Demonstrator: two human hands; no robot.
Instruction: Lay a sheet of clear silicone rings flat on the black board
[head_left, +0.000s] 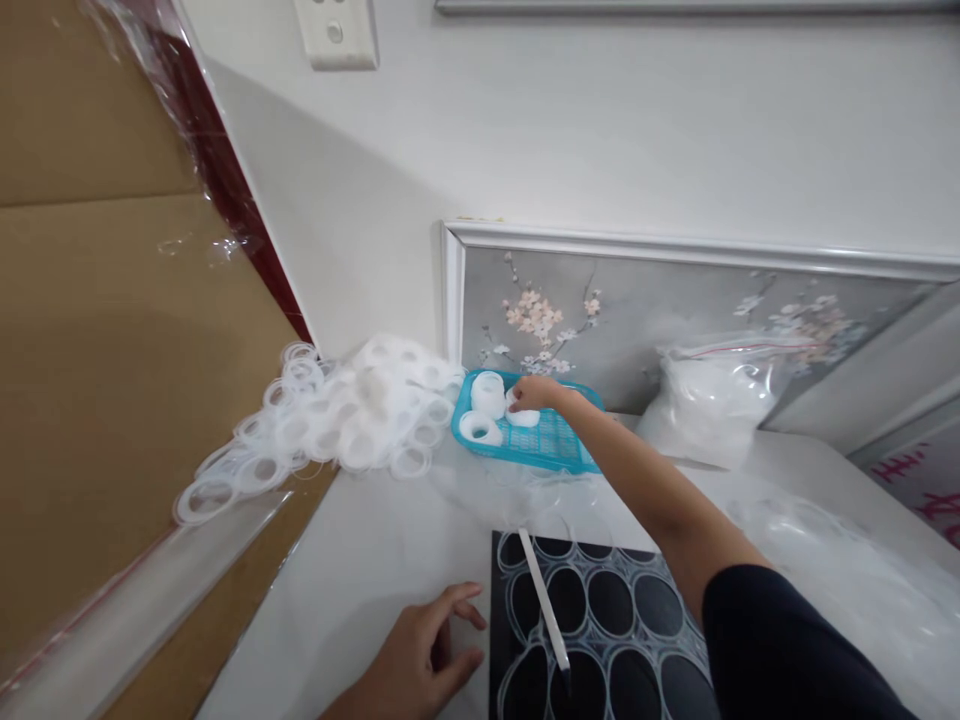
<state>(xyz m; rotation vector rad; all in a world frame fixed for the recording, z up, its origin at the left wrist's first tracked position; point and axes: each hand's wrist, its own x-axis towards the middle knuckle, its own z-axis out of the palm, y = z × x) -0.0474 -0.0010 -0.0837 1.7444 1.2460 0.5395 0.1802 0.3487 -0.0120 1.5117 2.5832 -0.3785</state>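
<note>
Head view: the right hand reaches far across the white table into the blue basket, which sits at the table's back edge against a framed floral panel. Its fingers close in a pinch on a small white ring stack; 2 more white rolls lie in the basket's left end. The left hand rests flat near the front edge, fingers loosely spread, holding nothing, just beside a black mat printed with ovals, with a white strip lying across it.

A heap of clear rings spills over the back left corner. A sealed plastic bag stands right of the basket.

Judgement: the lift is best taken straight up, gripping lightly so the stack stays together and clears the basket's rim.
</note>
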